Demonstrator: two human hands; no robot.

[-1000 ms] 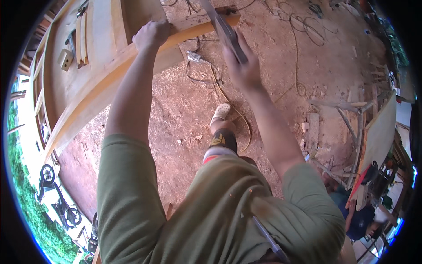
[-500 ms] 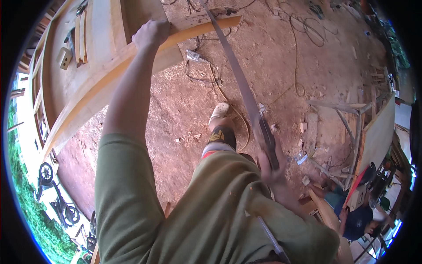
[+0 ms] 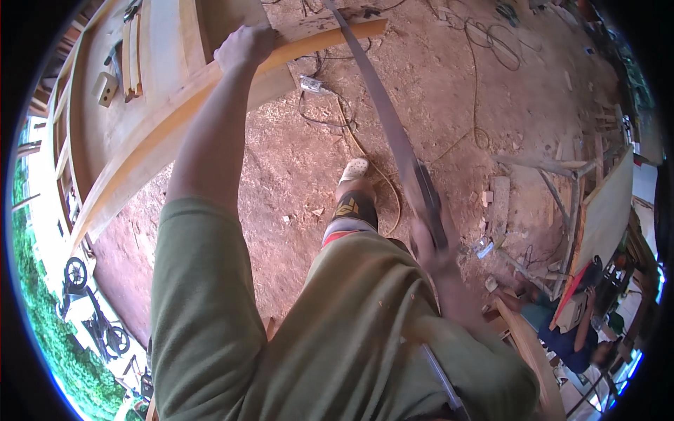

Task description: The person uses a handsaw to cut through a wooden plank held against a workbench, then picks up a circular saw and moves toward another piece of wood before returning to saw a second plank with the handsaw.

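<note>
My left hand (image 3: 243, 48) is closed over the curved wooden beam (image 3: 302, 43) along the edge of a large wooden assembly (image 3: 161, 42). A long handsaw blade (image 3: 379, 98) crosses that beam to the right of my left hand, near its end. My right hand (image 3: 432, 245), smeared by motion, grips the saw's dark handle (image 3: 431, 203) low beside my right thigh. On the assembly at upper left lie a hammer (image 3: 114, 59), a pale block-shaped object (image 3: 104, 90) and several narrow wooden strips (image 3: 132, 56).
Cords and a white power strip (image 3: 311, 84) lie on the shaving-strewn dirt floor. At right stands a timber frame with a pale panel (image 3: 604, 210); below it a co-worker (image 3: 565, 340) in dark blue bends low. A motorbike (image 3: 98, 316) is at far left.
My right hand has drawn back toward my body with the saw, so more blade shows beyond it. My left hand stays on the beam.
</note>
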